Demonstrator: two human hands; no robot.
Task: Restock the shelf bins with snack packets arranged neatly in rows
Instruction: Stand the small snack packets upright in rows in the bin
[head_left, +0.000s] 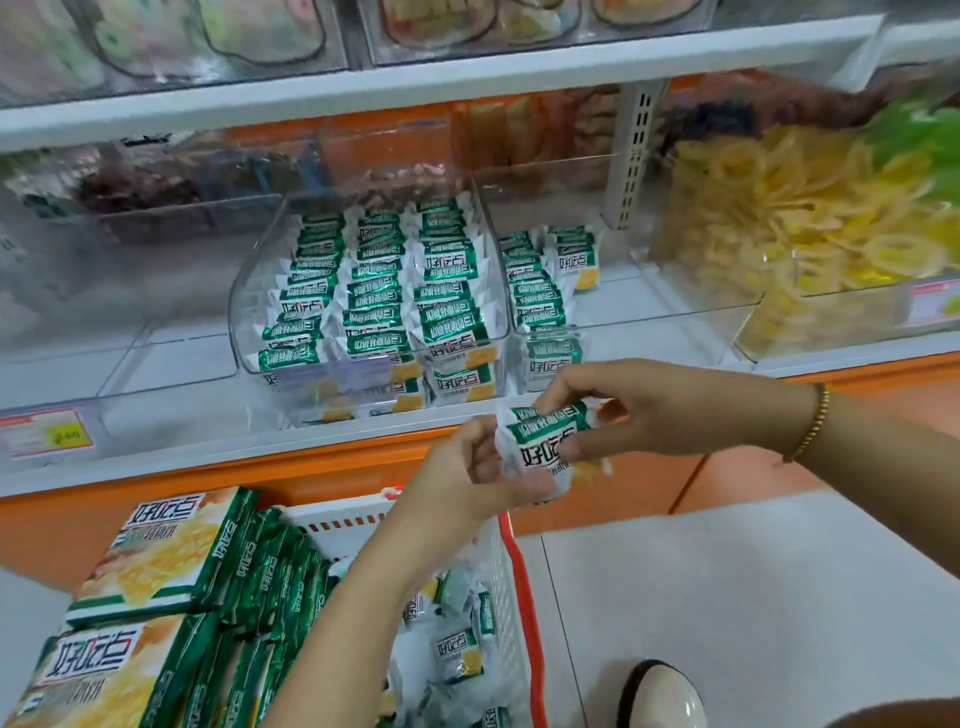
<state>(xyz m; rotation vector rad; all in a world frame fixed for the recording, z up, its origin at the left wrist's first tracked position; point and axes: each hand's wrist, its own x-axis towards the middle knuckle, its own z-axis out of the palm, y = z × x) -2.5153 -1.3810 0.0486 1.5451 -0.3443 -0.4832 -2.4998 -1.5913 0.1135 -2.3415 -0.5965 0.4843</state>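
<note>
My left hand (470, 470) and my right hand (631, 410) together hold a small stack of green-and-white snack packets (545, 441) just in front of the shelf edge. A clear bin (244, 291) straight ahead holds three tidy rows of the same packets (382, 280). The clear bin to its right (675, 312) has a row of packets (540, 291) along its left side and a few behind. Below, a white basket with a red rim (511, 587) holds loose packets (460, 649) and large green multipacks (171, 551).
Clear bins (156, 364) sit to the left on the white shelf (260, 441), with a price tag (47, 431). A bin of yellow ring snacks (779, 234) stands at right. A shelf upright (631, 150) rises behind. My shoe (662, 696) is on the tiled floor.
</note>
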